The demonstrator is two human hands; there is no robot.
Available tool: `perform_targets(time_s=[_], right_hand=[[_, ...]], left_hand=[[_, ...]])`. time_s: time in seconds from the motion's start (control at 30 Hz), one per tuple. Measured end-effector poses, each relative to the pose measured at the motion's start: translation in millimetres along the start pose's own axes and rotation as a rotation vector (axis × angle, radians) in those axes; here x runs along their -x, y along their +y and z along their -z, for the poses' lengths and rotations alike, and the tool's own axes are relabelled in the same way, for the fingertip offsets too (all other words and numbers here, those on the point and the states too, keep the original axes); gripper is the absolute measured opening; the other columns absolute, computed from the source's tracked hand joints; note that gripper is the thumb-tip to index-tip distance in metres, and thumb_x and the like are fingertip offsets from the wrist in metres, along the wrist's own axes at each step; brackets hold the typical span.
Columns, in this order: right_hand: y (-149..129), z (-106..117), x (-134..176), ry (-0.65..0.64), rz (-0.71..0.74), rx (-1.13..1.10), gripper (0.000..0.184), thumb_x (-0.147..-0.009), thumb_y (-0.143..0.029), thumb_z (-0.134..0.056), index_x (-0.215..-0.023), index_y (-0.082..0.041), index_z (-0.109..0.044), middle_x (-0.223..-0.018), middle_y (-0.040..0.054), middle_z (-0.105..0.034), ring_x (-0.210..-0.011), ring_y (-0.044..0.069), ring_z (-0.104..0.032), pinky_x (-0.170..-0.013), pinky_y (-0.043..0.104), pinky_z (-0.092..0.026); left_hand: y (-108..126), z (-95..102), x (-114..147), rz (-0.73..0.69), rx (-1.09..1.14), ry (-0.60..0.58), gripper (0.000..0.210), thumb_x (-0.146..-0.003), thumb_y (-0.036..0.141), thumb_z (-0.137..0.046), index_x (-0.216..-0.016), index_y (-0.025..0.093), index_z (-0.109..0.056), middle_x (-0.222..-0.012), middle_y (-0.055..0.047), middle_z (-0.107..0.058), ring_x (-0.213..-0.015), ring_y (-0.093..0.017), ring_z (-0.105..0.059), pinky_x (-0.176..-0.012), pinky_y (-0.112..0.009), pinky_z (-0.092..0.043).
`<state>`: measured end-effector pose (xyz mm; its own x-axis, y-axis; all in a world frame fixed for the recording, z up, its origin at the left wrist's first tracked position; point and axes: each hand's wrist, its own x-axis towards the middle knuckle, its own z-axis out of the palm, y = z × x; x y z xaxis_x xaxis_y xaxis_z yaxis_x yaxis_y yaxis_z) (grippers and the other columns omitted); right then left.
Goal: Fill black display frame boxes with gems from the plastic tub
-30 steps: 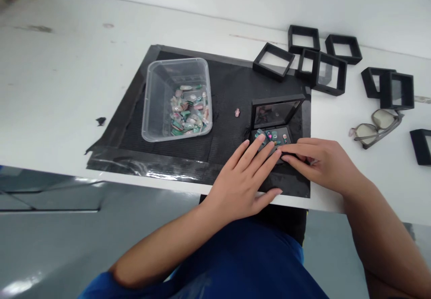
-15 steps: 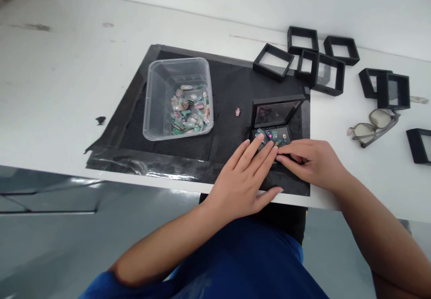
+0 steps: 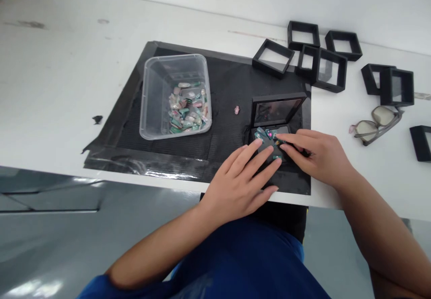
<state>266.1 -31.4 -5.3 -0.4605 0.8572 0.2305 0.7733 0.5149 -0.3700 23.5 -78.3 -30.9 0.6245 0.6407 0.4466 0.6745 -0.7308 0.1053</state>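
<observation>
A small black hinged case (image 3: 264,146) lies with its dark see-through lid (image 3: 276,111) raised. Several shiny teal press-on nails (image 3: 261,135) are inside, one with a bright pink spot. My left hand (image 3: 235,182) lies palm down with fingers spread, the fingertips on the case's near left part. My right hand (image 3: 316,155) reaches in from the right, thumb and index finger pinched around a teal press-on nail in the case, partly hidden by the fingers. Left of the case a small pink piece (image 3: 236,110) rests on the black mat (image 3: 222,88).
A clear plastic tub (image 3: 153,97) on the mat holds many green, pink and clear press-on nails (image 3: 186,110). Several black frames (image 3: 272,71) stand at the back right. A pair of glasses (image 3: 373,128) lies on the white table (image 3: 67,88), to the right.
My left hand has drawn back slightly and its fingers have spread, uncovering more of the case. My right thumb and index finger have moved up, further into the case.
</observation>
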Motion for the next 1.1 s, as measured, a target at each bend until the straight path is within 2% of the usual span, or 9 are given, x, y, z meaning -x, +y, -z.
perform_targets(time_s=[0.17,0.4,0.5,0.6,0.67,0.77,0.9,1.0,1.1], right_hand=[[-2,0,0,0.010,0.030,0.014,0.019,-0.101,-0.026,-0.063,-0.105,-0.026,-0.081,-0.086,-0.0008,-0.075,-0.070,0.012,-0.067,-0.059,0.025,-0.045],[-4,0,0,-0.043,0.026,0.035,0.019,-0.100,-0.032,-0.062,-0.100,-0.026,-0.079,-0.071,-0.0032,-0.069,-0.059,0.011,-0.059,-0.057,0.025,-0.041],[-4,-1,0,-0.059,-0.017,0.031,0.020,-0.100,-0.034,-0.061,-0.103,-0.026,-0.079,-0.064,-0.0043,-0.064,-0.061,0.013,-0.063,-0.059,0.024,-0.042],[-5,-1,1,-0.072,-0.046,0.016,0.020,-0.099,-0.035,-0.061,-0.101,-0.026,-0.079,-0.059,-0.0050,-0.060,-0.059,0.013,-0.063,-0.058,0.024,-0.040],[-7,0,0,-0.096,-0.067,0.013,0.020,-0.098,-0.036,-0.061,-0.098,-0.026,-0.078,-0.056,-0.0065,-0.056,-0.051,0.011,-0.054,-0.053,0.024,-0.035],[-12,2,-1,-0.121,-0.103,-0.001,0.020,-0.096,-0.038,-0.061,-0.093,-0.025,-0.076,-0.054,-0.0076,-0.052,-0.045,0.009,-0.045,-0.051,0.023,-0.032],[-16,2,-2,-0.138,-0.144,-0.003,0.019,-0.095,-0.038,-0.062,-0.087,-0.024,-0.072,-0.054,-0.0067,-0.051,-0.048,0.011,-0.048,-0.051,0.024,-0.032],[-18,1,-2,-0.135,-0.157,0.007,0.021,-0.096,-0.039,-0.061,-0.086,-0.023,-0.070,-0.054,-0.0063,-0.051,-0.049,0.011,-0.048,-0.052,0.025,-0.031],[-20,-1,-1,-0.112,-0.164,0.005,0.021,-0.097,-0.039,-0.060,-0.087,-0.023,-0.069,-0.055,-0.0061,-0.052,-0.049,0.011,-0.048,-0.052,0.025,-0.032]], left_hand=[[2,-0.5,-3,-0.023,-0.019,-0.070,0.051,-0.106,0.053,-0.052,-0.144,0.021,-0.064,-0.153,-0.004,-0.063,-0.146,-0.030,-0.052,-0.120,-0.042,-0.042],[6,-1.4,-7,0.016,-0.008,-0.008,0.044,-0.103,0.044,-0.059,-0.140,0.021,-0.067,-0.148,-0.002,-0.067,-0.144,-0.031,-0.050,-0.116,-0.043,-0.042],[4,-0.5,-10,0.039,-0.003,0.011,0.046,-0.102,0.046,-0.061,-0.139,0.019,-0.068,-0.144,-0.004,-0.069,-0.136,-0.031,-0.054,-0.109,-0.043,-0.046],[-7,2.0,-16,0.045,-0.035,0.036,0.032,-0.099,0.043,-0.067,-0.124,0.025,-0.076,-0.127,-0.005,-0.076,-0.114,-0.029,-0.060,-0.093,-0.041,-0.048],[-16,3.6,-21,0.015,-0.079,0.057,0.023,-0.097,0.040,-0.071,-0.114,0.026,-0.079,-0.113,-0.004,-0.077,-0.105,-0.027,-0.060,-0.085,-0.039,-0.047],[-24,3.9,-27,-0.054,-0.082,0.095,0.023,-0.096,0.043,-0.073,-0.110,0.025,-0.079,-0.100,-0.003,-0.076,-0.097,-0.025,-0.059,-0.078,-0.037,-0.045],[-24,1.4,-29,-0.145,0.014,0.143,0.021,-0.097,0.041,-0.073,-0.106,0.023,-0.078,-0.087,0.001,-0.075,-0.085,-0.020,-0.059,-0.070,-0.033,-0.043],[-24,0.6,-27,-0.159,0.049,0.139,0.015,-0.096,0.033,-0.074,-0.105,0.020,-0.077,-0.089,0.002,-0.077,-0.087,-0.020,-0.062,-0.072,-0.032,-0.046],[-25,1.4,-26,-0.145,0.058,0.114,0.019,-0.097,0.031,-0.072,-0.109,0.018,-0.077,-0.096,-0.001,-0.079,-0.094,-0.021,-0.066,-0.079,-0.033,-0.051]])
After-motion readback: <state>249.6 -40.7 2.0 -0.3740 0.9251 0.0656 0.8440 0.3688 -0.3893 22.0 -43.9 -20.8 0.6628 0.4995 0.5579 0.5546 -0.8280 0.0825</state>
